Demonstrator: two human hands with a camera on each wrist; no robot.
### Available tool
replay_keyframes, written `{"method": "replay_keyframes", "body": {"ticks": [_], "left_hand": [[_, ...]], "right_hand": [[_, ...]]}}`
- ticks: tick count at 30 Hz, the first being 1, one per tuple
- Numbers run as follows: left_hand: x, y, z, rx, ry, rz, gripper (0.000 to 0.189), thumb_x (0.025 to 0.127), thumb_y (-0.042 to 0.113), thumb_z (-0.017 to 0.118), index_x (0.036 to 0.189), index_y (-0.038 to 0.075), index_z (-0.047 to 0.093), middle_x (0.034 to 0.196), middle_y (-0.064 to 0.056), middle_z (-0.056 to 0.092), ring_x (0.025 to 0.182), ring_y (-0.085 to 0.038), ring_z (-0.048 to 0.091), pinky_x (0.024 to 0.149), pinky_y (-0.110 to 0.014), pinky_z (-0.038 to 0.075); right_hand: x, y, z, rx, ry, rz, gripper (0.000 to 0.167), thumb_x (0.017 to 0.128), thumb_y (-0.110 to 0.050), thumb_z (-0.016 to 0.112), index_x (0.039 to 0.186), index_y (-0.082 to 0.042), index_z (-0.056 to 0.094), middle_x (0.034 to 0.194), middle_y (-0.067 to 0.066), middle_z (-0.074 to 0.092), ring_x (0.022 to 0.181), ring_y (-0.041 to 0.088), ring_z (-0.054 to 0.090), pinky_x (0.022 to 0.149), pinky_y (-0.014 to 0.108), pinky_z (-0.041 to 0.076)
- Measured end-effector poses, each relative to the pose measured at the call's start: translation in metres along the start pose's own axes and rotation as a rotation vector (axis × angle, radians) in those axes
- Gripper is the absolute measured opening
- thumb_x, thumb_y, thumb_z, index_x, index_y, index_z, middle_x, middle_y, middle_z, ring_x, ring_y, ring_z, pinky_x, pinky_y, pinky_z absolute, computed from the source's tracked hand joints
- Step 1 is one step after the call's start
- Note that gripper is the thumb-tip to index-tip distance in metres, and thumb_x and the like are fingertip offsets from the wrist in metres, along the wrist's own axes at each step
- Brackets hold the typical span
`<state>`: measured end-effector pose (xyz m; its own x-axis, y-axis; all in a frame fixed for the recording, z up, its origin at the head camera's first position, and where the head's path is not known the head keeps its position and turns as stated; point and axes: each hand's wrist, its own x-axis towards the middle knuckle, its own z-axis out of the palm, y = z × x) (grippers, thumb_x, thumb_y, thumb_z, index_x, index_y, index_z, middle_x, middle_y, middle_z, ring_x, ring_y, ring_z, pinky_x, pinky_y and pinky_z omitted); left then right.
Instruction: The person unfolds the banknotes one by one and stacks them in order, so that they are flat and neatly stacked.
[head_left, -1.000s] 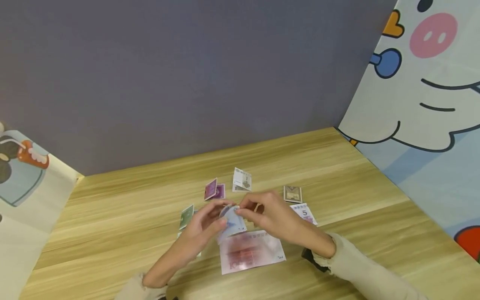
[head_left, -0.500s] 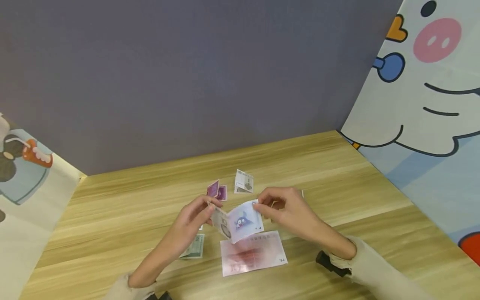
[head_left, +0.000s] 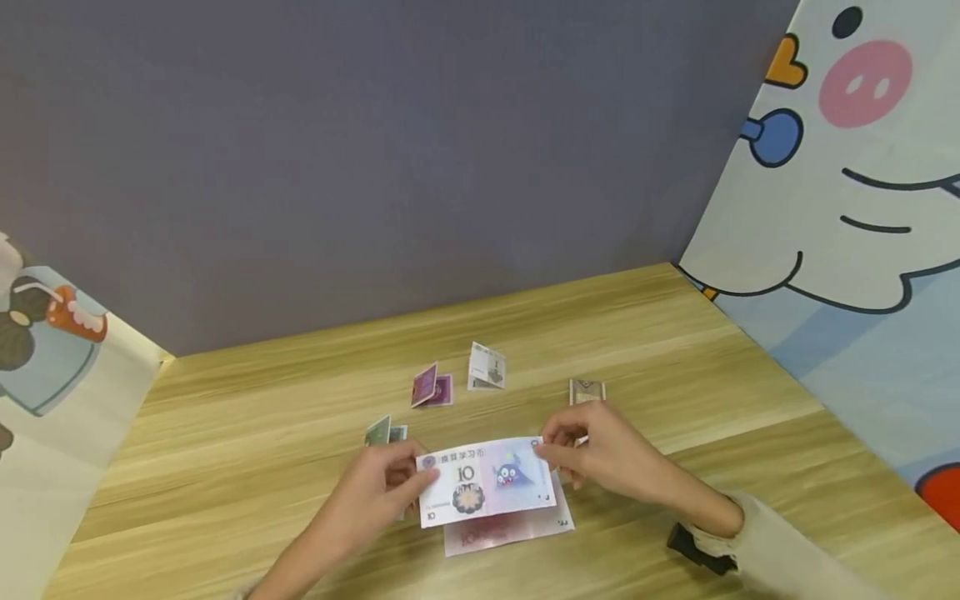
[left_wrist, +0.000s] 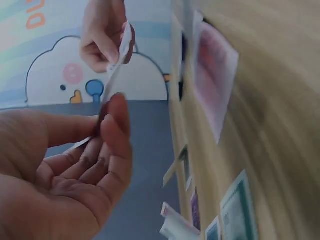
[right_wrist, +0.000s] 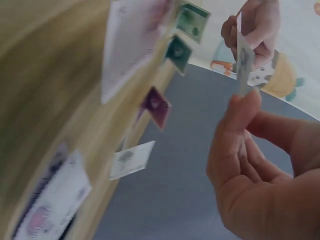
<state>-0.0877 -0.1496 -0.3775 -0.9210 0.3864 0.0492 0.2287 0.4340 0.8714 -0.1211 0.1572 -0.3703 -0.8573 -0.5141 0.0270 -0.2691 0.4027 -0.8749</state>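
A play banknote (head_left: 487,483) marked 10, with a blue cartoon creature on its right half, is stretched nearly flat between both hands. My left hand (head_left: 378,487) pinches its left edge between thumb and fingers. At the upper right corner, my right hand (head_left: 600,450) pinches it the same way. In the left wrist view the banknote (left_wrist: 114,70) appears almost edge-on above the table. Beneath it, partly covered in the head view, lies a reddish play banknote (head_left: 510,533) flat on the wood.
Behind the hands stand a folded purple note (head_left: 425,385), a folded white note (head_left: 487,365) and a small brown note (head_left: 587,391). Folded green notes (head_left: 379,431) sit beside the left hand. A grey wall (head_left: 420,167) rises at the table's (head_left: 300,375) back edge.
The folded blue banknote has been opened out from a fold into a nearly flat sheet. My right hand has moved to the right and down, the left slightly down.
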Motion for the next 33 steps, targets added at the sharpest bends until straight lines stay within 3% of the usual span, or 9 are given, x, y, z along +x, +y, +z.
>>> {"method": "replay_keyframes", "body": {"ticks": [5,9,11,18,25,33], "left_hand": [[0.004,-0.013,0.022,0.083,-0.126,0.013,0.008,0.094,0.009,0.067,0.087,0.007,0.066,0.063,0.005,0.061,0.054,-0.007,0.060,0.047,-0.022,0.051],[0.006,-0.023,0.035,0.092,-0.225,-0.032,0.012,0.094,0.009,0.066,0.083,0.009,0.064,0.054,0.008,0.058,0.041,-0.003,0.053,0.038,-0.018,0.042],[0.008,-0.025,0.038,0.101,-0.234,-0.049,0.012,0.095,0.010,0.065,0.083,0.010,0.063,0.052,0.008,0.056,0.037,-0.003,0.051,0.036,-0.018,0.039],[0.018,-0.026,0.038,0.201,-0.178,-0.064,0.007,0.095,0.011,0.065,0.089,0.008,0.064,0.054,0.008,0.056,0.038,-0.002,0.045,0.035,-0.017,0.037],[0.029,-0.029,0.033,0.274,-0.112,-0.075,0.006,0.094,0.011,0.065,0.093,0.005,0.066,0.054,0.008,0.052,0.041,-0.003,0.041,0.037,-0.014,0.031],[0.032,-0.031,0.035,0.315,-0.050,-0.080,0.027,0.093,0.008,0.065,0.116,-0.006,0.064,0.054,0.006,0.049,0.042,-0.003,0.040,0.036,-0.015,0.031]], "right_hand": [[-0.001,0.021,0.004,-0.041,-0.125,0.050,0.010,0.092,-0.013,0.071,0.082,-0.010,0.069,0.063,0.005,0.063,0.046,0.016,0.059,0.044,0.037,0.055],[0.001,0.037,0.008,-0.043,-0.245,0.056,0.013,0.093,-0.008,0.069,0.080,-0.008,0.066,0.060,0.003,0.063,0.045,0.015,0.060,0.044,0.037,0.055],[0.002,0.043,0.008,-0.031,-0.281,0.060,0.014,0.094,-0.007,0.067,0.080,-0.007,0.064,0.060,0.003,0.064,0.045,0.015,0.061,0.044,0.037,0.056],[0.011,0.052,0.005,-0.078,-0.287,0.097,0.013,0.096,-0.009,0.064,0.083,-0.007,0.061,0.063,0.003,0.065,0.041,0.011,0.056,0.038,0.035,0.052],[0.027,0.053,0.004,-0.192,-0.250,0.096,0.013,0.098,-0.011,0.062,0.085,-0.010,0.062,0.061,0.001,0.062,0.039,0.007,0.050,0.034,0.022,0.043],[0.033,0.047,0.007,-0.264,-0.223,0.101,0.015,0.096,-0.010,0.063,0.082,-0.010,0.061,0.058,0.001,0.060,0.040,0.008,0.050,0.036,0.019,0.041]]}}
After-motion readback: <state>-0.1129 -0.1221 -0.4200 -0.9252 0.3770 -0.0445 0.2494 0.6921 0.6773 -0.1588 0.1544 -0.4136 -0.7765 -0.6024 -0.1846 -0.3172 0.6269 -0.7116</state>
